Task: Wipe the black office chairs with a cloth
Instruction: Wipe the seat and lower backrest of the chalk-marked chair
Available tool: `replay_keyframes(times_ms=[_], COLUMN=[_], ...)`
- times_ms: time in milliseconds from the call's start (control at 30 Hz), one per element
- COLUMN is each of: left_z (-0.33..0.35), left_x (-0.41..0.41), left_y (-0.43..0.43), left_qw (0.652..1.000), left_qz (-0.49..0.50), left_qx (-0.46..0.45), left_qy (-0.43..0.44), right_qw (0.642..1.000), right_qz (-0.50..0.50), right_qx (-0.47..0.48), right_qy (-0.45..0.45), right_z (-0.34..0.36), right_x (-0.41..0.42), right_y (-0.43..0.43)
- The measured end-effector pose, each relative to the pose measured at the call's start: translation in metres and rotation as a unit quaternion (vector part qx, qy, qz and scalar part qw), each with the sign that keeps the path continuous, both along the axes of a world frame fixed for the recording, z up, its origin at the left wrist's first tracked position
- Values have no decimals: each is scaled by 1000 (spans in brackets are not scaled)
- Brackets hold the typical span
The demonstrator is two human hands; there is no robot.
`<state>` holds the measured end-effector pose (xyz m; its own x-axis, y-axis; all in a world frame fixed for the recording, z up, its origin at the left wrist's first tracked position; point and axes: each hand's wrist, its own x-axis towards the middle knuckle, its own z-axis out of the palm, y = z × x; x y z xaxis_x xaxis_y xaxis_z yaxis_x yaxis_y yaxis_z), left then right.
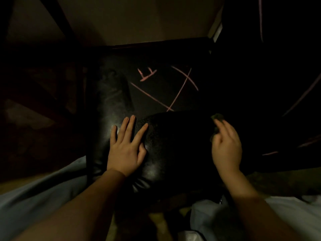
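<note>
- Dim room is showing in the head view, with pale floor point(139, 20) lying beyond the far edge of the chair seat point(156, 98).
- Chair seat is filling the middle of the view; it is black, glossy and padded, and is catching a little light on its left side.
- Pink marks point(180, 87) are running across the far half of the chair seat: crossed lines and a small scribble beside them.
- Left hand point(126, 146) is lying flat on the near left part of the chair seat, fingers straight and spread, palm down, gripping nothing.
- Right hand point(225, 148) is sitting at the near right edge of the chair seat, motion-blurred, fingers curling round a dark greenish cloth point(217, 117).
- Cloth is bunching under the fingers, poking out past the fingertips and at the thumb side; whether it is touching the chair seat I cannot tell.
- Second black surface point(278, 75) is lying right of the chair seat, carrying long pink lines; too dark to tell what it is.
- Light blue fabric point(43, 193) is spreading below the near edge of the chair seat, under both bare forearms.
</note>
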<state>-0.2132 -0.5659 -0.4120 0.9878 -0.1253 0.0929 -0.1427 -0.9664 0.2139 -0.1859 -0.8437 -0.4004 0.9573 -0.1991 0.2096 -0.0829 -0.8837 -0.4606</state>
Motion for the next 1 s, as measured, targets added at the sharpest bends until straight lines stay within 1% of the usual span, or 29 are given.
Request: replay_keyframes(times_ms=[33,67,133,200,333,433,467,533,600,667,700,800,900,1000], left_z=[2,3,7,12,23,45,51,60,56,42,37,23,18,13], left_x=[2,3,6,7,8,17,22,30,31,25,21,21,22,21], left_y=[3,5,9,10,10,5,0,-18,-41,-57,-62,-63,-61,-60], left_qw=[1000,1000,1000,999,996,990,990,993,993,989,987,989,989,989], left_qz=[-1,0,-3,-4,-2,-2,5,-5,-63,-123,-133,-124,-131,-137], left_qx=[-3,-4,3,12,45,77,79,49,10,1,-3,-40,-36,-30], left_qy=[6,12,20,35,73,114,116,103,95,83,87,73,63,47], right_qw=[999,998,999,999,997,996,996,995,994,993,992,985,979,978], right_qz=[-43,-58,-38,-11,-11,-8,-8,-6,6,21,28,57,76,79], right_qx=[18,14,-19,-22,-25,-27,-31,-41,-50,-62,-74,-112,-128,-119], right_qy=[9,20,31,45,73,82,87,95,94,94,100,120,142,152], right_z=[-1,-1,-4,-5,-3,0,1,2,3,4,5,4,8,12], right_x=[-4,-6,-8,-9,-11,-12,-12,-12,-12,-12,-12,-7,9,47], right_y=[1,6,13,14,14,18,18,19,20,20,19,13,9,12])
